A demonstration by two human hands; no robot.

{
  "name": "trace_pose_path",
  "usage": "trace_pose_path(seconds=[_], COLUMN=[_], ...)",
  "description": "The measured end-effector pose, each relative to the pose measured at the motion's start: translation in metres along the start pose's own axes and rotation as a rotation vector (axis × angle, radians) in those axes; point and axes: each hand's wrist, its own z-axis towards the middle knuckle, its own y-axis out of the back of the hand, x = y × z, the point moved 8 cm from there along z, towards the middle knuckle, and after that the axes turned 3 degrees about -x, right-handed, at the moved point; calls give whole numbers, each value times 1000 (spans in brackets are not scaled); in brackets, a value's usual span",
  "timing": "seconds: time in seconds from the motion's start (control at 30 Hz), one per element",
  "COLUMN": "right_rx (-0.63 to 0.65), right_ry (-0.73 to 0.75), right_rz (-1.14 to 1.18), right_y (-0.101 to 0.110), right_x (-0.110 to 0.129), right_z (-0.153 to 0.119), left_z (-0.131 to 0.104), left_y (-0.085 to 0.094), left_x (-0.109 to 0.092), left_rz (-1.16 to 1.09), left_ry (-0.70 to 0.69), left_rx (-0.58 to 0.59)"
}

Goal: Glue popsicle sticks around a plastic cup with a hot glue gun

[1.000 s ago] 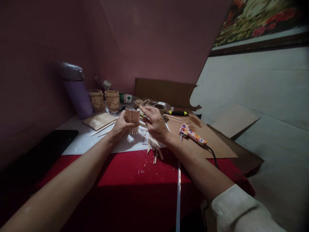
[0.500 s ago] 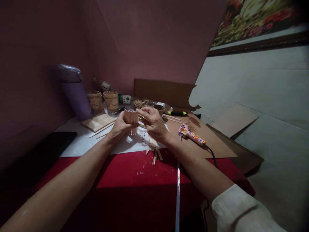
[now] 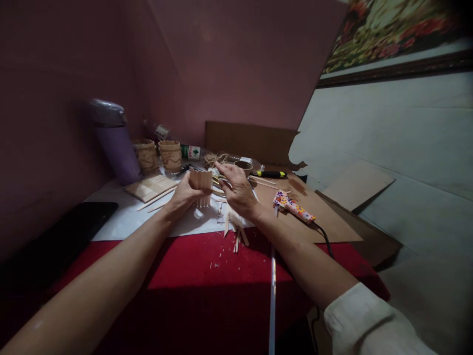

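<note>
Your left hand (image 3: 183, 195) is closed around a small upright piece of pale wooden sticks (image 3: 200, 181) set side by side, thumb across its near face, probably to steady it above the white sheet (image 3: 129, 220) on the red-covered surface (image 3: 207, 268). Your right hand (image 3: 239, 190) is beside it, fingers partly bent; whether it has hold of anything, you cannot tell from here. Behind, two round cups of pale wooden sticks (image 3: 170, 156) (image 3: 147, 157) stand upright near a purple lidded tumbler (image 3: 117, 150); what any of them contains is hidden.
</note>
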Motion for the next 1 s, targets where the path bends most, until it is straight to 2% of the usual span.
trace_pose_path(seconds=[0.17, 0.3, 0.4, 0.5, 0.67, 0.83, 1.0], right_rx=[-127, -176, -178, -153, -115, -42, 8], right_ry=[-26, -4, 26, 30, 30, 46, 43], right_rz=[38, 77, 70, 44, 10, -23, -49], right_y=[14, 24, 27, 24, 15, 4, -2], right_x=[-3, 2, 9, 11, 8, 5, 1], right_z=[-2, -1, 0, -1, -4, -4, -3], left_z=[-1, -11, -16, -12, -4, -6, -8], left_y=[0, -18, -24, -21, -7, -2, -3], left_x=[-9, -12, -13, -12, -10, -2, -5], left_rz=[-153, -288, -317, -284, -183, -98, -46], left_ry=[59, 207, 238, 200, 45, -3, -24], left_rx=[-19, 134, 164, 108, -13, -58, -64])
